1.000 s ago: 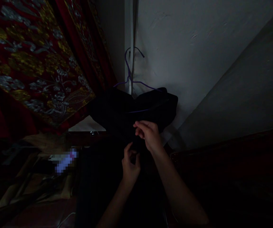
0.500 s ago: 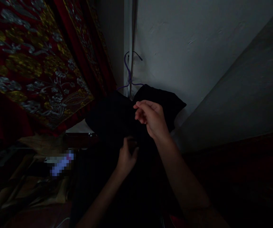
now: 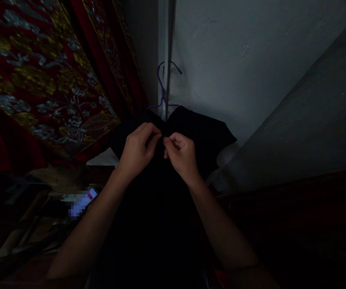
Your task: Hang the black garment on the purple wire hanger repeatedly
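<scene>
A black garment [image 3: 204,132] hangs on a purple hanger [image 3: 161,86], with its neckline open in a V. My left hand [image 3: 139,146] pinches at the bottom of that V, thumb and forefinger together at the garment's front edge. Close beside it, my right hand [image 3: 180,152] is also closed in a pinch at the same spot. The fingertips of both hands almost meet. It is too dark to see exactly which bit of the garment lies between them, or whether a button is there.
Red cloth with gold and silver embroidery [image 3: 31,80] hangs at the left. Behind the hanger runs a narrow upright pole [image 3: 166,36] against a pale wall [image 3: 227,60]. At lower left lies a lit phone [image 3: 82,202] near some dim wooden furniture.
My left hand has come up from lower on the garment to the neckline and closed there. My right hand has shifted slightly down and left to meet it.
</scene>
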`<state>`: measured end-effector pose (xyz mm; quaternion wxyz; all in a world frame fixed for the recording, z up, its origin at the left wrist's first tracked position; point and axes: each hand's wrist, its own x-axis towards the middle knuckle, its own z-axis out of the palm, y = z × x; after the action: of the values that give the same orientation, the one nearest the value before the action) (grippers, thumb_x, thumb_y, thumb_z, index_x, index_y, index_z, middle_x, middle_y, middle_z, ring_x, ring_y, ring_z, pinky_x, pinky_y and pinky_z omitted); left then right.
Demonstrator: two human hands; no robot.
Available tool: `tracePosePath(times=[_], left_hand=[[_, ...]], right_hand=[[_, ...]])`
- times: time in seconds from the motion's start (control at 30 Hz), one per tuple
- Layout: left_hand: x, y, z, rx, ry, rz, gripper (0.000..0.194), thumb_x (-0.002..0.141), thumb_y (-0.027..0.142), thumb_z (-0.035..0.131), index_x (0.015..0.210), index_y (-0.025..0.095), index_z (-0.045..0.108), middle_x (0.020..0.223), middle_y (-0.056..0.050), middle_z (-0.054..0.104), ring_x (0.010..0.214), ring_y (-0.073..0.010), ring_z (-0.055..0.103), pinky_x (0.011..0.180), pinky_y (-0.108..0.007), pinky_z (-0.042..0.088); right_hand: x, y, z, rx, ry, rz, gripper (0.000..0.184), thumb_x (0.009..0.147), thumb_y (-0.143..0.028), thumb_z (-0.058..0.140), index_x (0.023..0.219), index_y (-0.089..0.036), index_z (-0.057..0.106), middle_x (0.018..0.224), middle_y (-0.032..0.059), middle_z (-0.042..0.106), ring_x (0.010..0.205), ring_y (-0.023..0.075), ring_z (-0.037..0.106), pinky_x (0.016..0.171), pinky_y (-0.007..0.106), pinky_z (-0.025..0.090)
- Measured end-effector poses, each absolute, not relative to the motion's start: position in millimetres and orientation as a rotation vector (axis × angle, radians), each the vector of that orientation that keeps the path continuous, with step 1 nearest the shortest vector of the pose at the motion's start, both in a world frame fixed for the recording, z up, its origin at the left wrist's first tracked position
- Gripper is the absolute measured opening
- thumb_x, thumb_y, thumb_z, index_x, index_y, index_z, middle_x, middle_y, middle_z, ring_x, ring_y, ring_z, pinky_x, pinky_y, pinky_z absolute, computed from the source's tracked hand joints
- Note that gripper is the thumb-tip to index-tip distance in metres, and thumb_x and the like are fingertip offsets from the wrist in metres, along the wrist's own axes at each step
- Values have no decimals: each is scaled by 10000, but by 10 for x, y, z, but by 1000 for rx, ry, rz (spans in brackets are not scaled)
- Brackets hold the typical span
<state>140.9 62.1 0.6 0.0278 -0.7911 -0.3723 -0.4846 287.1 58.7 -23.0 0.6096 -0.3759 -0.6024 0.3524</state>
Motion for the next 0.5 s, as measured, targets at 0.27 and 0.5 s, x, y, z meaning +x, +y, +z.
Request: tracePosePath(times=[0.27, 0.5], left_hand=[[1352, 505, 50, -2163, -1155, -1937, 81, 979, 223, 594, 927, 165, 618, 840, 7, 616, 789, -128, 597, 733, -255, 454], [744, 492, -239, -1334, -1176, -3027, 169, 835, 299, 742, 831, 197, 608, 765, 41, 588, 755, -106, 572, 757, -248, 474]], right_hand=[[2796, 881, -600, -989, -1315, 920, 229, 804, -368, 595, 645, -207, 565, 493, -38, 534, 449, 98, 488, 469, 229, 325], [2923, 464, -1122, -1100, -1157, 1155, 232, 738, -389, 628, 603, -205, 584, 429, -53, 474, 401, 86, 414, 442, 227, 287]])
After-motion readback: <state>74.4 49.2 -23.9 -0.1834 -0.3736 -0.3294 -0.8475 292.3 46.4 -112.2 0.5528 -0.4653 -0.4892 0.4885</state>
